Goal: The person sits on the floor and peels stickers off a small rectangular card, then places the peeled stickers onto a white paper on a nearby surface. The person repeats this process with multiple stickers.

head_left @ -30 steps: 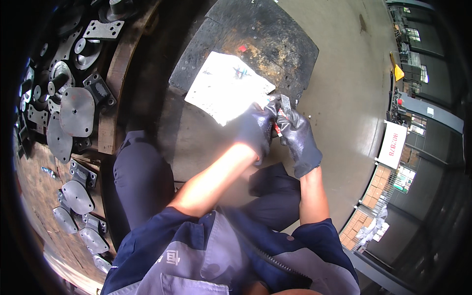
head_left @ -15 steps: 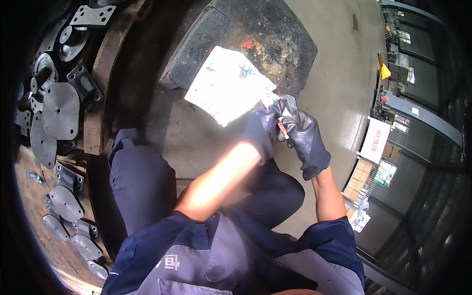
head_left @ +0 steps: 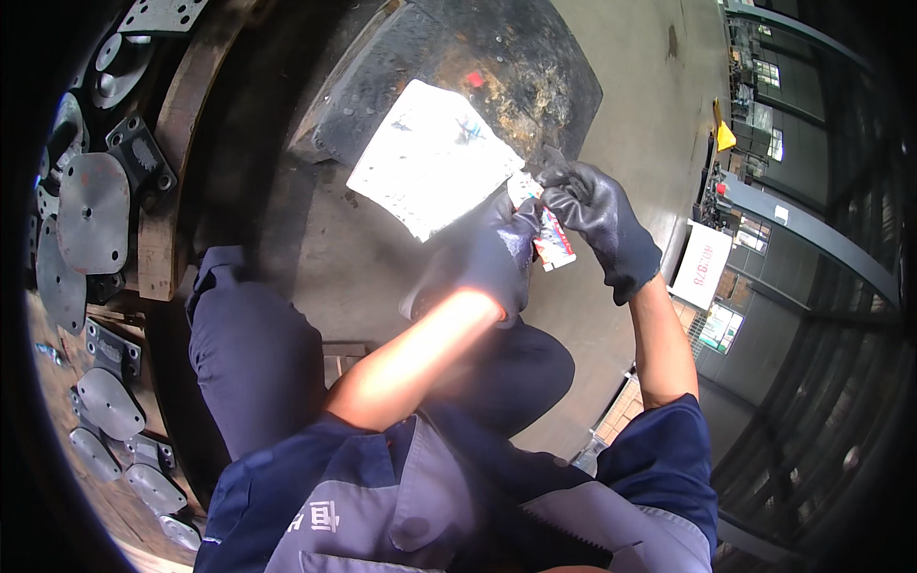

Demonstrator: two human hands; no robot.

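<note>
In my gloved left hand (head_left: 506, 239) is a small white, red and blue printed tube or packet (head_left: 554, 244), its lower end sticking out below the fingers. My gloved right hand (head_left: 597, 215) is closed at the upper end of this piece, fingers bent together. A thin dark-grey scrap (head_left: 552, 158) shows at those fingertips; whether it is pinched I cannot make out. Just left of both hands, a bright white smudged sheet (head_left: 430, 158), paper or cloth, lies over the near part of a dark, worn block (head_left: 535, 57).
On the left, a wooden pallet (head_left: 177, 162) carries several grey metal plates (head_left: 93, 212) and drilled brackets (head_left: 141, 153). A small red bit (head_left: 475, 78) lies on the block. Grey floor (head_left: 659, 124) runs right, toward a white sign (head_left: 702, 265) and stacked boxes (head_left: 626, 406).
My right hand has drawn slightly right and up from my left, so more of the printed tube or packet shows. The whole view has shifted a little.
</note>
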